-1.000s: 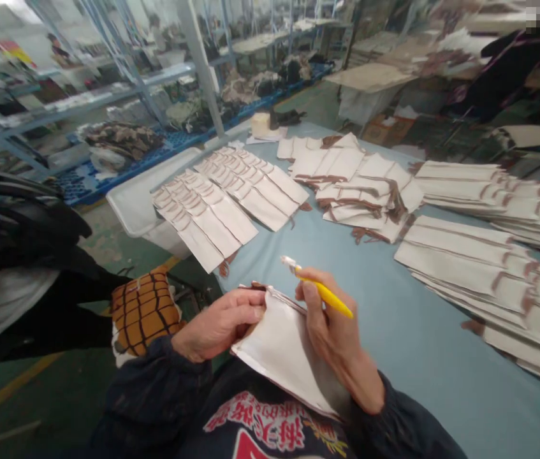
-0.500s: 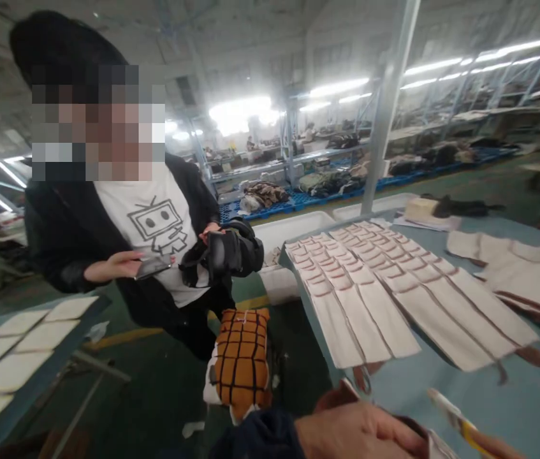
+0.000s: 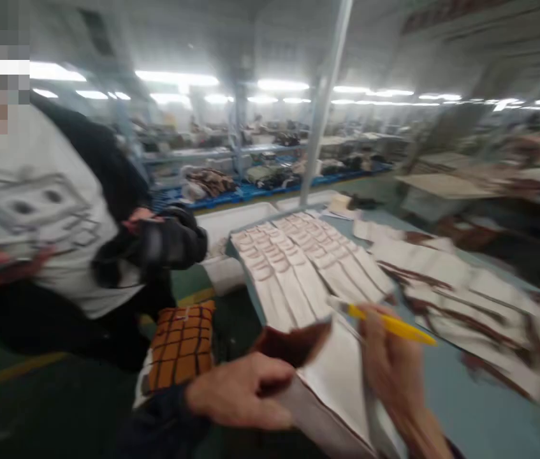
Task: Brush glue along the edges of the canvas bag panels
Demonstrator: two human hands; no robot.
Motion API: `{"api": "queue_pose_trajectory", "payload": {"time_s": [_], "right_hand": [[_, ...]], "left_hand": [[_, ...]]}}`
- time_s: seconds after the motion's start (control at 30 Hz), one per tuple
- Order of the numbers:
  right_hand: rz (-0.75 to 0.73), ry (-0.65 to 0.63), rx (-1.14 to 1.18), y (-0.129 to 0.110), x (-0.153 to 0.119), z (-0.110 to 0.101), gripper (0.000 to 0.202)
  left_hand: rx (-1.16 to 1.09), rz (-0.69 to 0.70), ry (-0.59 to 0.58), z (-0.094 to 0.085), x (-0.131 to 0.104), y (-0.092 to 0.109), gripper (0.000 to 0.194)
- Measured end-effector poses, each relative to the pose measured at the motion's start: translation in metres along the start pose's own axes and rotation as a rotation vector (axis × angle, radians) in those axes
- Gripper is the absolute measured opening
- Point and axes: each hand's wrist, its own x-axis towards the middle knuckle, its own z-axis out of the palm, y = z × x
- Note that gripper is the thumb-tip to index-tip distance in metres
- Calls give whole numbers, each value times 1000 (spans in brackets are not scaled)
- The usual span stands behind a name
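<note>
In front of me is a folded white-and-brown panel (image 3: 341, 366), its brown inner side standing up at the left. My left hand (image 3: 245, 392) grips the near left edge of this panel, the fingertips partly hidden against it. Over on the panel's right side, my right hand (image 3: 389, 357) is closed around a slim yellow-handled tool (image 3: 406, 328) with a pale tip pointing left; blur hides its exact kind. Beyond both hands, overlapping rows of white panels with brown edges (image 3: 289, 280) lie on the blue-grey table (image 3: 480, 408).
At the left stands a person (image 3: 88, 185) holding a black camera (image 3: 164, 245). An orange checked bundle (image 3: 181, 344) sits low beside the table. More white and brown pieces (image 3: 465, 287) lie to the right. A metal post (image 3: 324, 108) rises behind the table.
My view has swung right, so the person shifts left in the picture. My right hand with the yellow tool has come fully into view beside the panel, which now shows larger.
</note>
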Motion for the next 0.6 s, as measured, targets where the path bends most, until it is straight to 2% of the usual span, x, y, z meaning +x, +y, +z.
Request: {"api": "queue_pose_trajectory", "payload": {"time_s": [0.07,0.17,0.3,0.43,0.6], "right_hand": [[93,-27,-39,4,13,0,38],[163,-43,-35,12,27,4,42],[190,-18,-4,11,27,2,40],[171,-37,37,16,18,-1,38],[180,-11,75,22,7,-4,34]], "left_hand": [[15,-17,29,-4,8,13,21],[19,29,-52,-10,23,27,25],[151,26,-49,1,37,37,25],[268,-24,-80,15,42,36,24],[384,-53,-118,23,40,23,24]]}}
